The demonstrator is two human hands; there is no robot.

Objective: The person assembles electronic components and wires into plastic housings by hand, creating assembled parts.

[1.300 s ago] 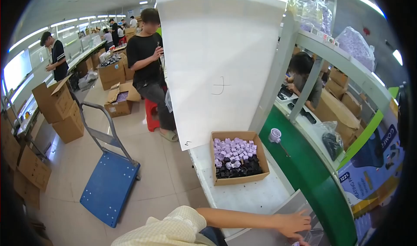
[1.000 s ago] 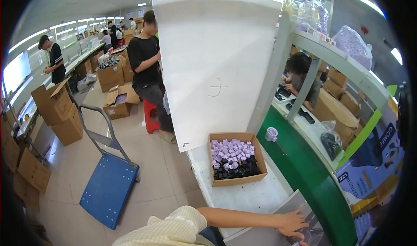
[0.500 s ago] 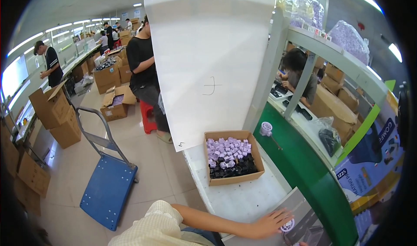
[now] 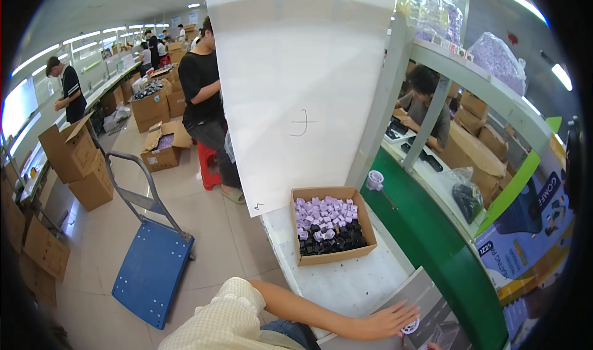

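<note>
My left hand (image 4: 390, 321) reaches over a grey work surface (image 4: 426, 294), its fingers stretched out and spread. Under its fingertips sits a small round lilac part (image 4: 410, 326) with an open, spoked face and what looks like a thin wire. Only a bit of my right hand (image 4: 434, 346) shows at the bottom edge, so its fingers and anything in them are hidden. Beside the lilac part lies a clear plastic piece (image 4: 446, 334). Farther off, an open cardboard box (image 4: 336, 258) holds many small lilac and black parts.
A green belt (image 4: 432, 251) runs along the right, carrying another round lilac part (image 4: 375, 180) with a wire. A large white sheet (image 4: 302, 72) hangs behind the box. On the left floor stands a blue trolley (image 4: 151, 273). Co-workers sit beyond the sheet and across the belt.
My left hand has shifted slightly right and down, along with the round lilac part near it. The lilac part on the belt appears slightly farther left and nearer the far end.
</note>
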